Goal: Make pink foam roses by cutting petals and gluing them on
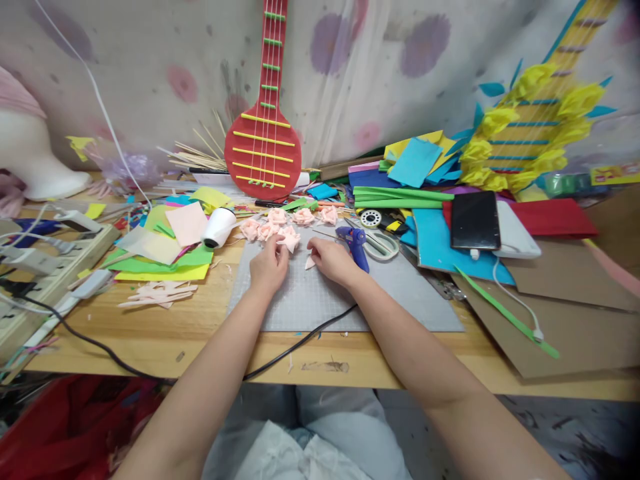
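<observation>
My left hand (270,268) is closed in a pinch on a pale pink paper flower (289,239), held over the grey cutting mat (300,307). Several more pink paper flowers (265,231) lie just beyond it. My right hand (331,259) hovers low over the mat with fingers curled together; whatever they may grip is hidden. A small pale pink paper piece (310,263) shows just under those fingertips. Beside the right hand rests a blue glue gun (356,247), and grey-handled scissors (383,245) lie right behind it.
A red paper instrument (263,152) leans on the curtain; a yellow flowered one (525,140) stands right. Coloured paper (160,260), pink strips (157,293) and a power strip (55,283) lie left. A phone (475,221) and cardboard (560,333) are right. A black cable (300,347) crosses the front.
</observation>
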`<state>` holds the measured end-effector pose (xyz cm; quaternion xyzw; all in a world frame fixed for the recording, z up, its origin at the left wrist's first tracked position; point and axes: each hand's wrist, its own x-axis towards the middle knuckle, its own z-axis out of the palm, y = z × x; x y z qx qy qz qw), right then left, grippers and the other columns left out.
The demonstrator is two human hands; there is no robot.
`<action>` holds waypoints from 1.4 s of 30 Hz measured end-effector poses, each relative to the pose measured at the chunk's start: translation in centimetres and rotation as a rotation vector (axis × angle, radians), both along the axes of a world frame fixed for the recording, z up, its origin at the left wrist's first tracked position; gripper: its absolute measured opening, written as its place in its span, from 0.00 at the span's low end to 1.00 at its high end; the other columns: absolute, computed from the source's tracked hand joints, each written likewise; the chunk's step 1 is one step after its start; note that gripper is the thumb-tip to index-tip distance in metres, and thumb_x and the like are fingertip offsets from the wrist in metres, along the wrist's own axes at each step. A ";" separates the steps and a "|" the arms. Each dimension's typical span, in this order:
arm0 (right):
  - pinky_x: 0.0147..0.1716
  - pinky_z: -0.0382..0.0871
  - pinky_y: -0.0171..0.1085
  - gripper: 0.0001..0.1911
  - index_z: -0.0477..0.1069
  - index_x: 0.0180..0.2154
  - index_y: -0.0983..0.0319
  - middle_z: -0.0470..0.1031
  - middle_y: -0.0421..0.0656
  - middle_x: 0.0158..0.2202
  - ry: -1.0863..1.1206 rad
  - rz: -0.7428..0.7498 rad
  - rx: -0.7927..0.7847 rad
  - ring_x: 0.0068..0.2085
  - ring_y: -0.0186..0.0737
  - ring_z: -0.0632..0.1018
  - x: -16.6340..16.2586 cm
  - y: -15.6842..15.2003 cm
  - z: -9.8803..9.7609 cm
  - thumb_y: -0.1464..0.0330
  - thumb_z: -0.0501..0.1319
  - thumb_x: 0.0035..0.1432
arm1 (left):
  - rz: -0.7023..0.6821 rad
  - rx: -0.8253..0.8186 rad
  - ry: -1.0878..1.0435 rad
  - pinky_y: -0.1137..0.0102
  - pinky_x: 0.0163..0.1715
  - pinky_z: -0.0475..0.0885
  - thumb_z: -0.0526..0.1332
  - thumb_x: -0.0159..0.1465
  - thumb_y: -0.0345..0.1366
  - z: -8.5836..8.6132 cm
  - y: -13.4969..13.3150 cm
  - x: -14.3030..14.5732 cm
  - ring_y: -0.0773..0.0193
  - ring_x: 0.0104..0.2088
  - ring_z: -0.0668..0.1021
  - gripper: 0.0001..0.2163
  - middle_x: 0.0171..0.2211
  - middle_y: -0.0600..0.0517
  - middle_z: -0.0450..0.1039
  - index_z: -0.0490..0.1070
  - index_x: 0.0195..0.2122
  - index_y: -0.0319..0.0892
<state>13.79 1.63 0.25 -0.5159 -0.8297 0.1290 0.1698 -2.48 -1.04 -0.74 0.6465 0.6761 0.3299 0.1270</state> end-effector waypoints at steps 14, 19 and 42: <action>0.34 0.59 0.34 0.13 0.66 0.41 0.61 0.75 0.43 0.35 0.020 0.010 0.014 0.36 0.38 0.73 0.2 0.3 -0.4 0.76 0.51 0.52 | -0.076 0.047 0.075 0.72 0.27 0.57 0.48 0.63 0.43 0.0 -0.1 0.1 0.65 0.29 0.72 0.13 0.29 0.52 0.73 0.68 0.34 0.43; 0.33 0.59 0.34 0.13 0.66 0.40 0.61 0.75 0.44 0.36 0.007 0.005 0.026 0.36 0.38 0.73 0.2 0.2 -0.5 0.75 0.51 0.52 | -0.229 0.058 0.009 0.73 0.26 0.58 0.51 0.60 0.40 0.2 -0.6 0.2 0.68 0.23 0.69 0.10 0.23 0.54 0.70 0.67 0.29 0.42; 0.37 0.65 0.37 0.13 0.58 0.42 0.61 0.71 0.42 0.33 0.562 -0.165 0.095 0.34 0.36 0.73 -0.4 0.1 -0.2 0.73 0.51 0.51 | -0.307 -0.008 -0.203 0.72 0.28 0.64 0.53 0.58 0.38 -0.5 -0.2 0.6 0.69 0.23 0.70 0.06 0.28 0.54 0.73 0.64 0.35 0.44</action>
